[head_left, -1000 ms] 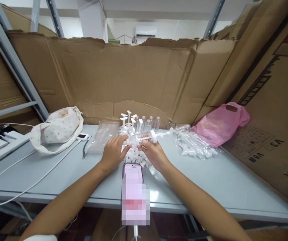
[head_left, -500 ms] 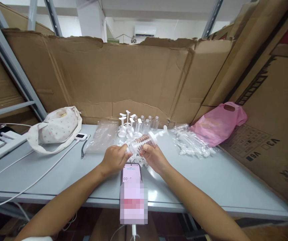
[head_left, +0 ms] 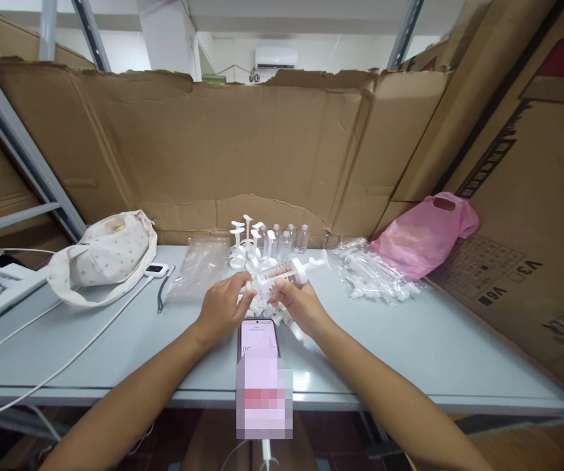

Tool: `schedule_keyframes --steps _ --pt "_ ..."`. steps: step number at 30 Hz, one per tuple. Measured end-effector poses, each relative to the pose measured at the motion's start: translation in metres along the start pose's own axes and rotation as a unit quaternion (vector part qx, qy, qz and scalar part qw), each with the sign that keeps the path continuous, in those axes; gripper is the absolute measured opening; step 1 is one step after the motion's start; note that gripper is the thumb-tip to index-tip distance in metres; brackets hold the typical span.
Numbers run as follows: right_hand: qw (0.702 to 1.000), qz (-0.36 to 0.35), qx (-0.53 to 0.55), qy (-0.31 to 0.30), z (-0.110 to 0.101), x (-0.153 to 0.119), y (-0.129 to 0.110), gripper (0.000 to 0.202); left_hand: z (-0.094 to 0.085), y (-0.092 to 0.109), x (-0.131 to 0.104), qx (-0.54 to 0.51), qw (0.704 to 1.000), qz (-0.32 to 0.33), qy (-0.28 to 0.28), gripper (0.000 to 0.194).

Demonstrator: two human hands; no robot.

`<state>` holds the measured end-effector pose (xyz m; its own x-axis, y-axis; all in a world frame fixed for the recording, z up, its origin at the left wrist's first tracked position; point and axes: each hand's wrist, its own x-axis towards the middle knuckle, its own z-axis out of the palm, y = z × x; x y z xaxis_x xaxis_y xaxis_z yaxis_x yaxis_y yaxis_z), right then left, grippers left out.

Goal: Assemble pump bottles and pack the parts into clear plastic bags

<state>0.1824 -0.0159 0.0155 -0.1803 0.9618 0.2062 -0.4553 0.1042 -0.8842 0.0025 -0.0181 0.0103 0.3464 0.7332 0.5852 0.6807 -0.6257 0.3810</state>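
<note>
A clear plastic bottle (head_left: 278, 272) with a white pump top lies tilted between my hands, its pump end pointing right. My right hand (head_left: 301, 305) is wrapped round the bottle near its white collar. The fingers and thumb of my left hand (head_left: 227, 305) pinch the narrow left end of it. White pump tops (head_left: 246, 241) stand upright behind the bottle, beside several clear bottles (head_left: 286, 239). Small white parts (head_left: 268, 310) lie in a pile under my hands, partly hidden by them.
A phone (head_left: 258, 340) is at the table's front edge. Clear plastic bags (head_left: 198, 268) lie left, a bag of white parts (head_left: 375, 278) and a pink bag (head_left: 424, 235) right. A cloth bag (head_left: 105, 255), white device (head_left: 156, 269) and power strip (head_left: 7, 294) are at left.
The left hand's fingers have shifted and spread slightly at the bottle's narrow end. The bottle has turned a little towards level, and the camera view has shifted slightly.
</note>
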Motion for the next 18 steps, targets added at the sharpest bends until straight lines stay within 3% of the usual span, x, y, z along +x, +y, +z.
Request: schedule_keyframes --steps 3,7,10,13,18 --pt "0.996 0.037 0.072 0.049 0.004 -0.001 0.006 0.026 0.003 -0.005 0.004 0.171 0.980 0.089 0.042 0.038" --pt "0.982 0.099 0.141 0.079 0.005 -0.003 0.005 0.027 0.009 -0.007 0.004 0.291 0.940 0.157 0.079 0.040" --pt "0.983 0.116 0.128 0.069 0.005 -0.006 0.005 0.031 0.008 -0.005 0.001 0.298 0.926 0.199 0.119 0.040" --pt "0.987 0.107 0.104 0.050 0.006 -0.008 0.007 0.033 0.004 -0.001 -0.001 0.278 0.929 0.193 0.150 0.036" --pt "0.989 0.088 0.101 0.054 0.009 -0.011 0.008 0.031 0.001 -0.002 0.001 0.282 0.929 0.190 0.148 0.038"
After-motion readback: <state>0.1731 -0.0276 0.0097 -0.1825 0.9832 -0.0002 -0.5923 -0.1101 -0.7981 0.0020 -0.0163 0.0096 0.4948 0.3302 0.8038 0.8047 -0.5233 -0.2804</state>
